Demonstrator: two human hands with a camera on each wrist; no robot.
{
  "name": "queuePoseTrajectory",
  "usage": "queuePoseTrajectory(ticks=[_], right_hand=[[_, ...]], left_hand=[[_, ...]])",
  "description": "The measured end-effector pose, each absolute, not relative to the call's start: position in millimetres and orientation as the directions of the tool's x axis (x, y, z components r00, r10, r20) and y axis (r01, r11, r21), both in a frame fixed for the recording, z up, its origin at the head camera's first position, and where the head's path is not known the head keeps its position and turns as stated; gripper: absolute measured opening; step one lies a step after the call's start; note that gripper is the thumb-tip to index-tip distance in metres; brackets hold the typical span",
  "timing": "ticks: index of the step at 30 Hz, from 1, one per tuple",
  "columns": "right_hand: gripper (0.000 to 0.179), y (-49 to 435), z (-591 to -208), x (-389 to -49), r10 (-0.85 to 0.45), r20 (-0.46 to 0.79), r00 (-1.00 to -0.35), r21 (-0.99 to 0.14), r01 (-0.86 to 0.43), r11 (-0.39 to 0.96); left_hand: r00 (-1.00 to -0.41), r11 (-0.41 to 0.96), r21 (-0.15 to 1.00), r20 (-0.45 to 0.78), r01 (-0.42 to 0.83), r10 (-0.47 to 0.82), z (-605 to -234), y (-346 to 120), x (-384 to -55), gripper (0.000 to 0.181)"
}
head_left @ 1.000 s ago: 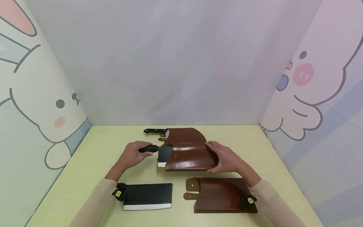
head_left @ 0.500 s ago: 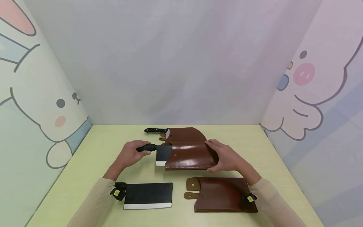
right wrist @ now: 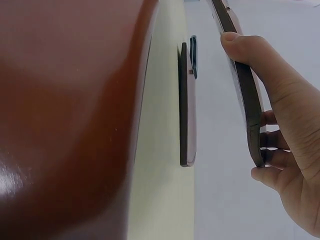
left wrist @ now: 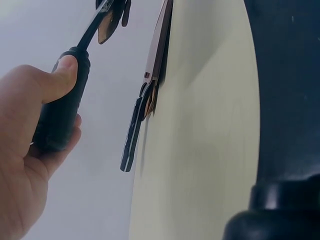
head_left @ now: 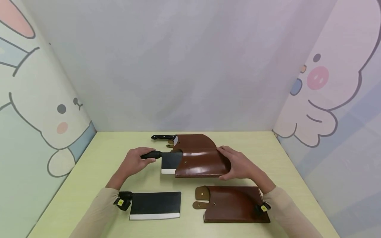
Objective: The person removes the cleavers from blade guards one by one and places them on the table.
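My left hand (head_left: 135, 161) grips the black handle (left wrist: 62, 102) of a cleaver (head_left: 171, 161). The cleaver's dark blade, with a bright cutting edge, is partly inside a brown leather sheath (head_left: 203, 162); the rest of the blade is hidden there. My right hand (head_left: 239, 164) holds that sheath by its right end, thumb on the lower edge and fingers at the upper corner. In the right wrist view the sheath (right wrist: 248, 90) shows edge-on, raised off the table, between thumb and fingers.
Behind lies another sheath (head_left: 193, 141) with a black-handled knife (head_left: 163, 137) in it. Nearer me, a second cleaver (head_left: 156, 203) lies under my left wrist and a flapped leather sheath (head_left: 232, 203) under my right. A grey wall (head_left: 184, 66) closes off the table's back.
My left hand has drawn the cleaver a little to the left, so more blade shows outside the sheath. My right hand and the sheath have shifted only slightly.
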State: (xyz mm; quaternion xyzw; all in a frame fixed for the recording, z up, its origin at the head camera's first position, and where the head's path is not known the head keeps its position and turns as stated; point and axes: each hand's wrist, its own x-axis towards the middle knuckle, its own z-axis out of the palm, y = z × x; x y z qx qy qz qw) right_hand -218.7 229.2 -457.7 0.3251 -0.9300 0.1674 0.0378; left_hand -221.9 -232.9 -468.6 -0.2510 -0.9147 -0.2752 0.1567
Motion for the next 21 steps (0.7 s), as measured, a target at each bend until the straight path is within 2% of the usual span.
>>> queuePoseTrajectory(ticks=[21], right_hand=[[0.114,239.4,-459.3,-219.7,-0.583,0.186,-0.791,-0.29,-0.611,0.736]], left_hand=[[-0.817,0.717,0.424,0.44,0.554,0.372,-470.7,-251.2,-224.1,0.041]])
